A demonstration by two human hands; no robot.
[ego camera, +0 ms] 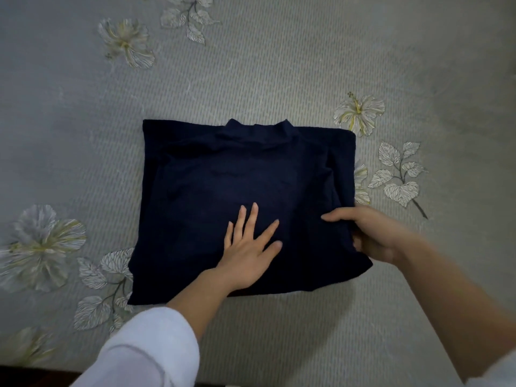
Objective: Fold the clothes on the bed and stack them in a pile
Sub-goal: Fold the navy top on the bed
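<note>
Though it's creased, the navy top [237, 177] lies folded.

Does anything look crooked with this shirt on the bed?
Slightly. The navy shirt is folded unevenly: its near right corner juts out past the side edge, where the right hand grips it. The left hand presses flat on it.

**Navy garment, folded, under both hands**

I find one navy top [240, 191] lying flat on the grey floral bed cover [279, 65], folded to a rough rectangle, collar at the far edge. My left hand [248, 247] lies flat on its near middle, fingers spread and straight. My right hand [374, 236] grips the right near edge, thumb on top, fingers tucked beneath. A white sleeve [148, 350] covers my left forearm.
</note>
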